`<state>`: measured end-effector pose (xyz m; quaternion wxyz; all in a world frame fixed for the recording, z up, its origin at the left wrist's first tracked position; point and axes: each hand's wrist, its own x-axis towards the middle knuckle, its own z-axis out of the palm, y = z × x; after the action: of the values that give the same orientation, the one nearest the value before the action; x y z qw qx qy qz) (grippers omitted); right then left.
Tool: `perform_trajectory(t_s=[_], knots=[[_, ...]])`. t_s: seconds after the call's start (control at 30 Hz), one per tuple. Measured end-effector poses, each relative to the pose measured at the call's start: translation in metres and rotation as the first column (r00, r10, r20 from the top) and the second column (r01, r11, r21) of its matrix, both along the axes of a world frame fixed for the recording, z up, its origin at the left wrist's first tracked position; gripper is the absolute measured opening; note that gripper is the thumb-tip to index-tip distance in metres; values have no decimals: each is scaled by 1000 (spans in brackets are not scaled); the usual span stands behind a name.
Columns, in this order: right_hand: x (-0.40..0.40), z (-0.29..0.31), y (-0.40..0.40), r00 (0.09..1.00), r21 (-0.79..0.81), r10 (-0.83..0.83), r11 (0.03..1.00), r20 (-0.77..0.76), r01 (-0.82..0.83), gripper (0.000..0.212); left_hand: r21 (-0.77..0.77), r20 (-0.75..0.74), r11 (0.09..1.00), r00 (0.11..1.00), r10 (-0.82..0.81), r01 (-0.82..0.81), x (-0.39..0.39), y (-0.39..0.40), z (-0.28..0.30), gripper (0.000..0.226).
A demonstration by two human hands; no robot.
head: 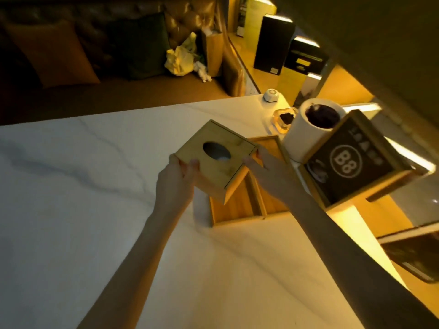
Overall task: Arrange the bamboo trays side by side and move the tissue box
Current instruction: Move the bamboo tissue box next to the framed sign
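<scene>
Gripping the tissue box (213,157) above bamboo trays (240,207), both hands' fingers (193,166) seemingly clamp its sides.

Both bare forearms are stretched forward over the tabletop (95,210) toward its far right corner. The left hand (177,180) is closed on the near left edge of the tissue box (213,160), thumb laid on top. The right hand (266,172) is clamped against its right side.
</scene>
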<state>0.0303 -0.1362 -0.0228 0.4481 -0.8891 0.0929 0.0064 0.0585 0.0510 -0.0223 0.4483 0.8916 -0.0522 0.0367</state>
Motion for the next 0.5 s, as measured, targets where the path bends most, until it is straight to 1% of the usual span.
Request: perform_trajectory(t_s=[0.07,0.2,0.3,0.37,0.5], knots=[[-24,-6,-16,997,36,-71,997,-9,71,48,-17,-1,999,999,-52,52,-17,-17,-6,35],[-77,-18,-44,981,-11,-192,981,11,192,43,-74,-33,987,989,-148,145,-56,-54,-21,22],[-116,-30,-59,941,-47,-337,941,-14,336,46,-97,-79,972,972,-221,214,-81,-80,-38,21],[-140,-38,-68,911,-75,-410,911,-45,406,49,-98,-118,968,963,-241,231,-97,-95,-50,20],[-180,-52,-89,877,2,-464,884,-123,468,48,-74,-148,959,948,-280,272,-131,-122,-69,23]])
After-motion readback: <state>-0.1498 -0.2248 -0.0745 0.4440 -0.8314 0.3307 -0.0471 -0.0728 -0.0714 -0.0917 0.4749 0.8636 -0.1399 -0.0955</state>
